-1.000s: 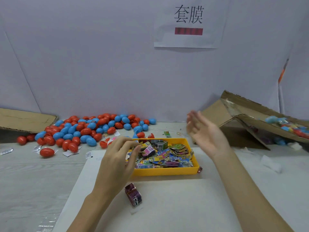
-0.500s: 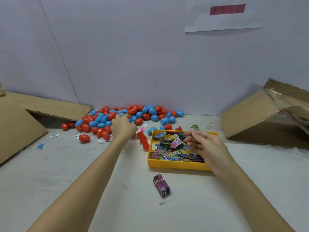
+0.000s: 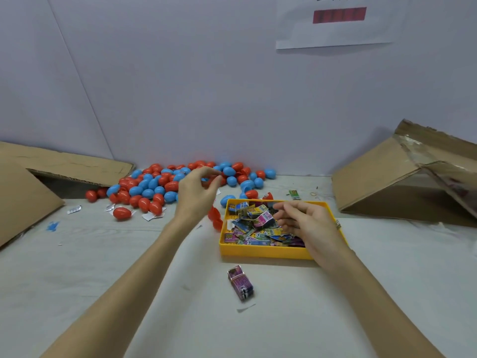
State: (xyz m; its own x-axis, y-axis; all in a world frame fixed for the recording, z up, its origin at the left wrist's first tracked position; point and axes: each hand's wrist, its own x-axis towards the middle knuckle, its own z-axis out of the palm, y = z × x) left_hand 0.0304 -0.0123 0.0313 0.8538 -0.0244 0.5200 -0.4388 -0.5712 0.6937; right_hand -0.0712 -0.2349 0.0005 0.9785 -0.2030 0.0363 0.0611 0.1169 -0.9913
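Observation:
A pile of red and blue plastic eggs [image 3: 165,184] lies at the back of the table against the wall. My left hand [image 3: 197,195] is raised over the pile's right side, fingers and thumb curled in a pinch around what looks like a red egg [image 3: 213,181], mostly hidden by the hand. A yellow tray [image 3: 260,251] of small colourful packets [image 3: 254,228] sits right of centre. My right hand [image 3: 307,223] hovers over the tray with loosely curled fingers, its tips by a pink packet [image 3: 265,218]. A small purple box [image 3: 241,282] lies in front of the tray.
Red egg halves [image 3: 215,218] lie against the tray's left side. An open cardboard box [image 3: 28,200] stands at the left and a tilted one [image 3: 382,184] at the right. A paper sign [image 3: 338,24] hangs on the wall. A green packet [image 3: 293,194] lies behind the tray.
My left hand went from the tray to the egg pile and now lifts off it, pinched. My right hand came down over the tray's packets. The view shifted left.

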